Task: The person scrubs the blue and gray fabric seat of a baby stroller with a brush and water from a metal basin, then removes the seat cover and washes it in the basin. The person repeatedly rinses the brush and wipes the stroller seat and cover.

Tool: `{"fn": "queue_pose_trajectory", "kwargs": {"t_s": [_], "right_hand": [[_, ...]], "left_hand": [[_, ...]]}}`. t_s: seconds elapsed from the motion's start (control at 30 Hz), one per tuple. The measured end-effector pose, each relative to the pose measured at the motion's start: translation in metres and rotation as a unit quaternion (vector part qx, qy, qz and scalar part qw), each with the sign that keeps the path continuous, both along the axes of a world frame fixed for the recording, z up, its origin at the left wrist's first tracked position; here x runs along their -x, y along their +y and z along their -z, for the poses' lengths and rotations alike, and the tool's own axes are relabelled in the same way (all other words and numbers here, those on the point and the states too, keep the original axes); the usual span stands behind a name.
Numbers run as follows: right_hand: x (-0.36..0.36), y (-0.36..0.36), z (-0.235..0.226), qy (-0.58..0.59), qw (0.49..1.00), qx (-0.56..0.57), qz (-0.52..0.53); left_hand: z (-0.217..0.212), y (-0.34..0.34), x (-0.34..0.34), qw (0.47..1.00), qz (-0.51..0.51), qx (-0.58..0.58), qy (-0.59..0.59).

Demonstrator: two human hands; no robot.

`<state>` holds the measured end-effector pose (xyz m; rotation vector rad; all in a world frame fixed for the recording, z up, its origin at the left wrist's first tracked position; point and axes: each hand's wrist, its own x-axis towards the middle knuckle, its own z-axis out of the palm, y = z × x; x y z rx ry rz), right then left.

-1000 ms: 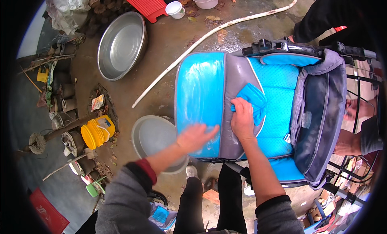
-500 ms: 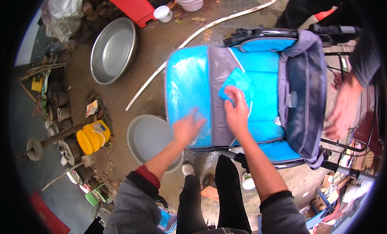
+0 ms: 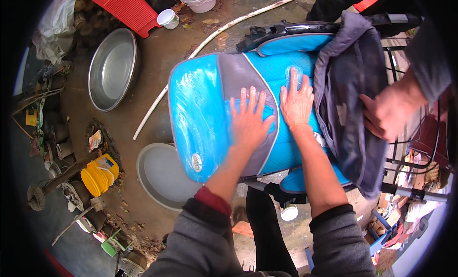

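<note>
A blue and grey stroller seat [image 3: 195, 96] lies stretched out in front of me, its blue end panel shiny and wet-looking. My left hand [image 3: 248, 122] is pressed flat on the grey band, fingers spread, over a blue patch that looks like a cloth [image 3: 233, 104]. On the quilted blue part, my right hand [image 3: 298, 103] lies palm down with its fingers stretched out; its skin looks wet. The dark grey canopy [image 3: 353, 100] is at the right. Another person's hand [image 3: 393, 107] touches the canopy's outer side.
A grey basin [image 3: 143, 169] of cloudy water stands left of the stroller, partly under it. Farther left are a metal basin [image 3: 93, 93] and a yellow bucket [image 3: 95, 181]. A white hose [image 3: 234, 22] crosses the wet ground. A red washboard-like panel [image 3: 126, 12] and white-and-red bucket [image 3: 200, 3] lie beyond.
My right hand has let go of the blue flap or cloth and now lies flat on the quilted seat. My left hand has moved onto the grey band. The other person's hand has reached the canopy.
</note>
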<state>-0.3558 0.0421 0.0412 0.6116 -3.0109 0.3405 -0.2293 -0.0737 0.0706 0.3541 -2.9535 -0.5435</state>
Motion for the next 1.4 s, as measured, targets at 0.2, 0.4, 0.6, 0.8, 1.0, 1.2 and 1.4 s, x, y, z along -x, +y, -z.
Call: {"fn": "queue_pose_trajectory", "kwargs": {"t_s": [0.2, 0.4, 0.6, 0.8, 1.0, 1.2, 1.4], "right_hand": [[0.001, -0.033, -0.025, -0.02, 0.993, 0.114, 0.006], [-0.057, -0.008, -0.038, -0.006, 0.981, -0.139, -0.137], [-0.078, -0.034, -0.083, -0.002, 0.998, -0.03, -0.059], [-0.162, -0.069, -0.132, -0.059, 0.956, 0.255, -0.133], [-0.293, -0.128, -0.135, -0.481, 0.602, 0.609, 0.19], [-0.479, -0.161, -0.126, -0.66, 0.489, 0.564, 0.081], [-0.574, -0.112, -0.075, -0.816, 0.509, 0.261, -0.089]], "left_hand": [[0.029, -0.006, -0.026, 1.0, 0.017, 0.013, 0.005], [-0.007, -0.029, -0.118, 0.993, -0.007, 0.022, -0.117], [-0.02, -0.096, -0.145, 0.908, -0.374, -0.097, -0.161], [-0.037, -0.133, -0.163, 0.88, -0.374, -0.262, -0.128], [-0.085, -0.089, -0.275, 0.706, -0.216, -0.674, 0.023], [-0.045, -0.078, -0.423, 0.57, -0.405, -0.704, 0.123], [0.003, -0.069, -0.616, 0.489, -0.61, -0.612, 0.114]]}}
